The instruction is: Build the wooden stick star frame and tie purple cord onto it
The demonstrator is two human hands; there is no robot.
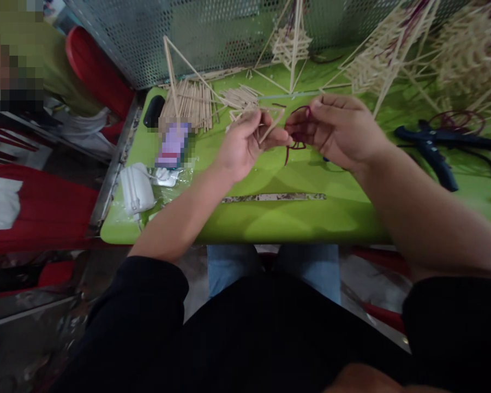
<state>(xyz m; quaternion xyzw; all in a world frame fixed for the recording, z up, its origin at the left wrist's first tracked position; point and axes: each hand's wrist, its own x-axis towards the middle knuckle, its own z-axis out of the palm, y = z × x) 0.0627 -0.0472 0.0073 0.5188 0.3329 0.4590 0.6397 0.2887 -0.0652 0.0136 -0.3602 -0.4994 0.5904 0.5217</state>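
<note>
Above the green table, my left hand (240,143) is closed on thin wooden sticks (273,126) that meet at an angle. Close by on its right, my right hand (343,128) pinches a dark red cord (298,143), whose loops hang below the fingers. The fingertips of both hands nearly meet, and I cannot tell whether the cord is tied to the sticks. Behind my left hand lie a pile of loose sticks (194,103) and a smaller heap of short sticks (240,97).
Stick frames (291,46) (376,71) stand along the perforated metal panel (229,38). A dark blue glue gun (433,153) lies right. Left are a phone (174,144), a white zippered pouch (137,188) and a black object (153,112). A stained strip (274,197) lies near the front edge.
</note>
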